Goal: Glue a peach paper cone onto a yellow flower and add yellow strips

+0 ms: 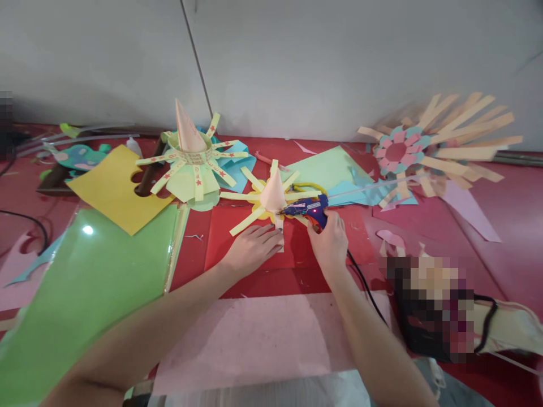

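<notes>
My right hand (pixel 328 240) is closed round a blue and orange hot glue gun (pixel 311 208) with a small lit red light. The gun's nozzle points left, at the foot of a pale pink paper cone (pixel 274 195). That cone stands on a yellow flower-shaped base (pixel 254 198) with pale yellow paper strips (pixel 248 220) spreading outward. My left hand (pixel 254 249) lies flat just in front, its fingers stretched out and touching a short pale pink paper strip (pixel 280 240). Whether glue is on the strip cannot be made out.
A larger paper piece with a cone (pixel 190 138) stands behind on the left. Yellow sheet (pixel 123 189) and green sheet (pixel 106 271) lie left. A fringed paper flower (pixel 399 150) leans at the back wall. The glue gun's black cord (pixel 367 285) trails right, towards a blurred patch.
</notes>
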A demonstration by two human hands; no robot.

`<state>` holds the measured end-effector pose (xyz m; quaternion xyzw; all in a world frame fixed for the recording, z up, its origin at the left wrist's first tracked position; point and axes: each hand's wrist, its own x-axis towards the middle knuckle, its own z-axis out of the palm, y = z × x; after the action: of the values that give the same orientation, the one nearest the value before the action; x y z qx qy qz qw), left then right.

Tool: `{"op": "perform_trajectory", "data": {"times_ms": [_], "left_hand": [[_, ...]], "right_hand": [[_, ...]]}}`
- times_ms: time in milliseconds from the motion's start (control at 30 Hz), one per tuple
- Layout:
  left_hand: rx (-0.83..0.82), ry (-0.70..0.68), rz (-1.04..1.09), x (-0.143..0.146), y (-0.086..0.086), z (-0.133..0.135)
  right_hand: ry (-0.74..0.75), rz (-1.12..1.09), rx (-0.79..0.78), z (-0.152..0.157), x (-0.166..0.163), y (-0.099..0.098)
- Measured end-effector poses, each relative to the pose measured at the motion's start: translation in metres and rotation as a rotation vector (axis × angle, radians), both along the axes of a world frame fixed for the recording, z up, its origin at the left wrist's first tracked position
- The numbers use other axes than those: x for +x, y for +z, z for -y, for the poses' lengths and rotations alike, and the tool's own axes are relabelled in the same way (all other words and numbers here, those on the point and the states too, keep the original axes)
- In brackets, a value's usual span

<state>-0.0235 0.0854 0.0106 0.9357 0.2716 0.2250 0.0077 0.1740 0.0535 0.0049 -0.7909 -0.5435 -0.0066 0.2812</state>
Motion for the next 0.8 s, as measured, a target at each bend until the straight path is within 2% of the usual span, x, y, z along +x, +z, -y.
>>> {"op": "perform_trajectory", "data": {"times_ms": [167, 400, 633, 800], "left_hand": [[-0.040, 0.000, -0.013, -0.0004, -0.0004, -0.0002], [0.002, -0.012, 0.056, -0.0007, 0.0000, -0.0012], [-0.066, -0.010, 0.025, -0.0014, -0.0018, -0.0012], [-0.016, -0.007, 0.045, -0.0014, -0.0018, -0.0016]], "right_hand": [[-0.007, -0.007, -0.004, 0.0002, 0.0003, 0.0010], [0.008, 0.008, -0.006, 0.0000, 0.0005, 0.0011], [0.015, 0.005, 0.001, 0.0004, 0.0006, 0.0005], [0.020, 0.005, 0.012, 0.0003, 0.0012, -0.0001]]}}
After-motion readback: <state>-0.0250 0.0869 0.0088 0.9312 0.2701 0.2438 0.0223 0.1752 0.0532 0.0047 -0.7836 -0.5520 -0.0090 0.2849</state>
